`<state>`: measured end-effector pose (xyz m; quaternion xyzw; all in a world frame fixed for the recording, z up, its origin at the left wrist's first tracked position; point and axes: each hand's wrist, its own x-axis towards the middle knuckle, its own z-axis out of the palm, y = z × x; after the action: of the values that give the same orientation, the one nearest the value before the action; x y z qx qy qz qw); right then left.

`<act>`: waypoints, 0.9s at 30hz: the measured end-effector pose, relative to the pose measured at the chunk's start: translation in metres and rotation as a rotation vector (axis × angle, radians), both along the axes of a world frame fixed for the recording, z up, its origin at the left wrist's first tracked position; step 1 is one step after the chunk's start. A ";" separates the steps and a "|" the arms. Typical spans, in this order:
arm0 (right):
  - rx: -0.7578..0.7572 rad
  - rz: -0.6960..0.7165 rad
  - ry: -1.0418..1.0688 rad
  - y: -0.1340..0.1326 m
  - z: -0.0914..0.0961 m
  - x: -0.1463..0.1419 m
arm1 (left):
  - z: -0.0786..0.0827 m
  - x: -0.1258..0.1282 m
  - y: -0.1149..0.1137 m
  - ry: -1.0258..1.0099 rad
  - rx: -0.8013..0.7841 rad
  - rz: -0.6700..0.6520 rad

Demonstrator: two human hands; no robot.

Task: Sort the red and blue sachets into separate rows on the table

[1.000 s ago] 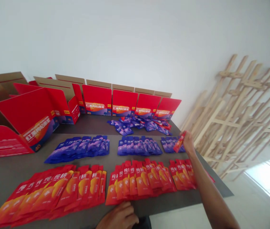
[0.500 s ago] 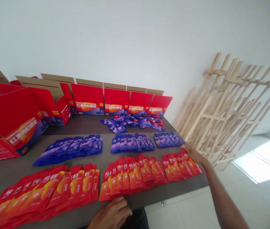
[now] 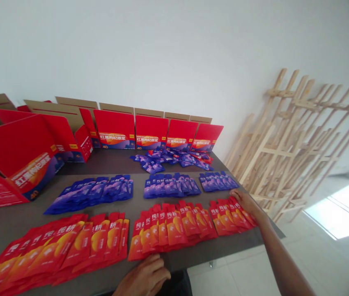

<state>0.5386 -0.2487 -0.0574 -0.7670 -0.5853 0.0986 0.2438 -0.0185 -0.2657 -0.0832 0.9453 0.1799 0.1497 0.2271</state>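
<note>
At the table's right end, my right hand (image 3: 246,202) is closed on the top of a red pouch (image 3: 248,219), the outermost of a short overlapping row. Other red pouches (image 3: 224,218) of that row lie just left of it. My left hand (image 3: 146,276) rests at the front table edge with its fingers curled in and nothing seen in them. Right above it spreads the middle group of red pouches (image 3: 174,225); a larger red group (image 3: 66,242) fans out to the left. Behind these lie blue pouches (image 3: 171,186) in three rows.
Mixed loose pouches (image 3: 174,158) lie in a heap at the back of the grey table (image 3: 193,255). Open red cartons (image 3: 114,128) line the wall, and bigger-looking ones (image 3: 23,152) stand at the left. Wooden easels (image 3: 285,144) lean by the wall on the right.
My right hand has shifted a little left with the outermost red pouch, so that row is slightly narrower. My left hand has stayed in place.
</note>
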 end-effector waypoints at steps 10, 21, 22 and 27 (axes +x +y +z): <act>-0.004 -0.369 -0.431 -0.059 -0.004 -0.064 | 0.004 0.001 0.000 -0.034 0.007 0.005; 0.014 -0.334 -0.543 -0.084 -0.023 -0.107 | 0.004 0.001 -0.002 -0.065 0.006 0.020; 0.013 -0.341 -0.550 -0.083 -0.024 -0.106 | 0.003 0.001 -0.002 -0.067 0.006 0.020; 0.008 -0.320 -0.579 -0.084 -0.028 -0.105 | 0.004 0.001 -0.001 -0.085 -0.001 0.014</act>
<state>0.4336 -0.3326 -0.0855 -0.8444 -0.5029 -0.1652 0.0827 -0.0173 -0.2668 -0.0789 0.9367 0.1769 0.1915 0.2339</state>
